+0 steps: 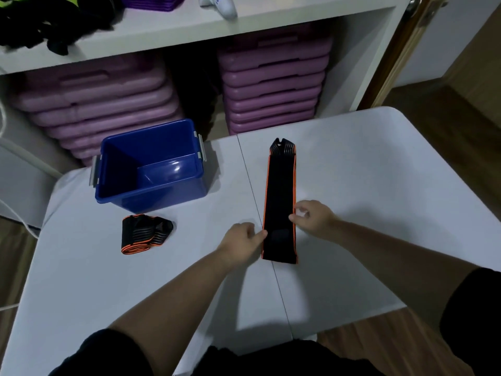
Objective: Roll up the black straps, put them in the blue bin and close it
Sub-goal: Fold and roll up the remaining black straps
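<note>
A long black strap with orange edges (280, 191) lies flat and straight on the white table (379, 164), running away from me. My left hand (242, 241) touches its left edge near the near end, fingers curled. My right hand (311, 217) hovers at its right edge with fingers loosely bent. A second black and orange strap (145, 233) lies bunched and folded to the left. Behind it stands the open blue bin (151, 185), with nothing inside. No lid is in view.
A white shelf unit (189, 31) stands behind the table with stacks of purple trays (273, 82) below, and dark gloves and a white object on top. Wooden floor shows at the right.
</note>
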